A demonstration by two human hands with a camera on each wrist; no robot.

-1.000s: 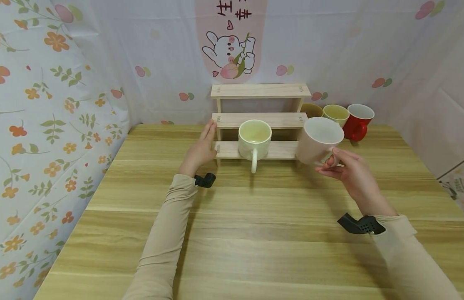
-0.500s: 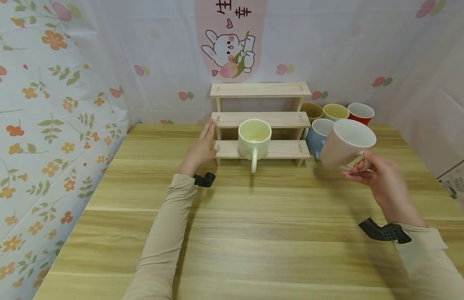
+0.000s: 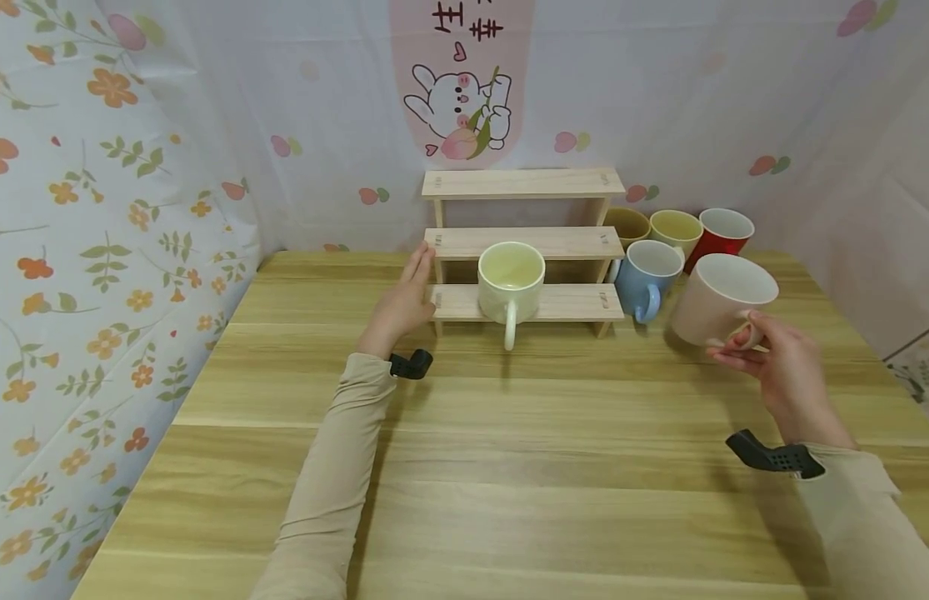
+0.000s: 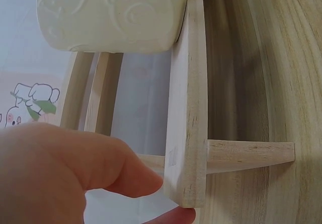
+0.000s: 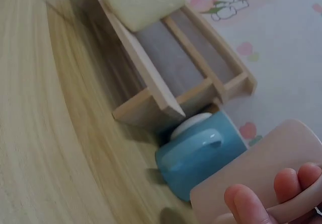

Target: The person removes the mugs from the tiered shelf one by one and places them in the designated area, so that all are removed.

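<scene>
A three-tier wooden stepped shelf (image 3: 576, 301) stands near the back of the table. On its lowest tier sits a pale green mug (image 3: 511, 292), handle toward me. My left hand (image 3: 400, 310) rests against the shelf's left end, fingers extended along it; the left wrist view shows its thumb (image 4: 136, 176) by the end of the lowest board. To the right of the shelf, my right hand (image 3: 786, 367) pinches the handle of a pale pink mug (image 3: 722, 300), held upright beside a light blue mug (image 3: 647, 271). Whether the pink mug's base touches the table cannot be told.
Behind the blue mug, close to the back wall, are a dark yellow mug (image 3: 626, 223), a light yellow mug (image 3: 674, 227) and a red mug (image 3: 715, 246). Patterned cloth (image 3: 322, 100) hangs at the back and sides. The wooden table (image 3: 546, 483) extends toward me.
My right hand has carried the pink mug rightward from in front of the shelf's right end and then lowered it, uncovering the blue mug. The left hand stays at the shelf.
</scene>
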